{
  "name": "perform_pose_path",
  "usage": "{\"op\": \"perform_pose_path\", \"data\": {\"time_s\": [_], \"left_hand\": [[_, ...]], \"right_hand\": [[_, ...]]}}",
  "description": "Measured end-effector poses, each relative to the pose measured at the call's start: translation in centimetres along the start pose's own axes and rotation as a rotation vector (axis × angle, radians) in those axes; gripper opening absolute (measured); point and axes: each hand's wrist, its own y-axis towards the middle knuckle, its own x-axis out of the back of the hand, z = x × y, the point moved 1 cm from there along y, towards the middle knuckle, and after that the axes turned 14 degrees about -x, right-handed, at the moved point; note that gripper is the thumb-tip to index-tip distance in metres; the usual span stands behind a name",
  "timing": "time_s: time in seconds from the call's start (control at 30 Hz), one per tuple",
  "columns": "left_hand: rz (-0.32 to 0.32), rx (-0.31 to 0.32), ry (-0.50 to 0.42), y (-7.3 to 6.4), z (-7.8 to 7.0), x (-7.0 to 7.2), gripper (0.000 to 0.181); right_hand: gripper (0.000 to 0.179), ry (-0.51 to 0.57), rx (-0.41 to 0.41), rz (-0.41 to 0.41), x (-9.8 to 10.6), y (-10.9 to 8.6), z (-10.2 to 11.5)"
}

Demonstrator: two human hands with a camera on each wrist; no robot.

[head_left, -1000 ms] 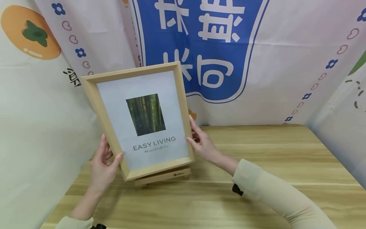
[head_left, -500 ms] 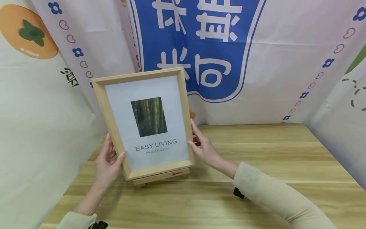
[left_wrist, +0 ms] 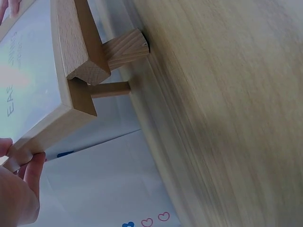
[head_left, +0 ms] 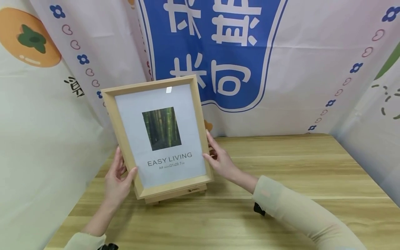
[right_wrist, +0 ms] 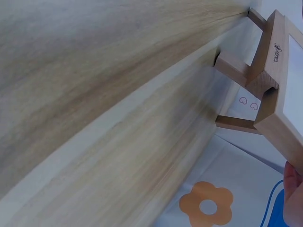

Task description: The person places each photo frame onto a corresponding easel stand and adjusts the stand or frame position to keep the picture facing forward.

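Note:
A light wooden picture frame [head_left: 202, 139] with a bamboo picture and the words EASY LIVING leans back on a small wooden easel [head_left: 176, 195]. My left hand [head_left: 118, 182] grips the frame's left side low down, thumb on the front and fingers behind. On the opposite side my right hand [head_left: 223, 159] holds the edge the same way. Both wrist views show the frame's lower edge at the ledge of the easel [left_wrist: 78, 45], whose legs stand on the table. Most of the easel is hidden behind the frame.
The wood-grain table [head_left: 281, 170] stretches off to the right. Printed white cloth [head_left: 300, 86] with a blue sign hangs behind it, and more cloth [head_left: 40, 139] closes in the left side, near my left hand.
The frame has shifted slightly right and down onto the easel, its top left corner moving inward, and both hands have kept hold. In the last half second it has hardly moved.

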Motion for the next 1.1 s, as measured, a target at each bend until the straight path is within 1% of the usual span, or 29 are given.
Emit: {"op": "perform_pose_path", "data": {"time_s": [0.27, 0.4, 0.67, 0.83, 0.97, 1.1], "left_hand": [[-0.002, 0.005, 0.012, -0.03, 0.08, 0.18, 0.087], [-0.005, 0.009, 0.024, -0.03, 0.16, 0.30, 0.088], [-0.006, -0.009, 0.047, 0.05, 0.19, 0.53, 0.088], [0.001, -0.004, 0.073, 0.06, 0.16, 0.74, 0.087], [0.005, 0.008, 0.091, 0.02, 0.23, 0.84, 0.087], [0.024, 0.030, 0.057, -0.37, 0.66, 1.00, 0.086]], "right_hand": [[0.079, 0.033, 0.003, 0.013, -0.32, 0.20, -0.17], [0.078, 0.032, 0.000, 0.016, -0.43, 0.25, -0.12], [0.078, 0.029, -0.006, 0.017, -0.63, 0.51, -0.14], [0.078, 0.031, -0.008, 0.021, -0.77, 0.52, -0.06], [0.077, -0.008, -0.025, 0.030, -0.65, 0.52, -0.04], [0.081, -0.058, -0.076, 0.036, -0.37, 0.06, -0.41]]}}
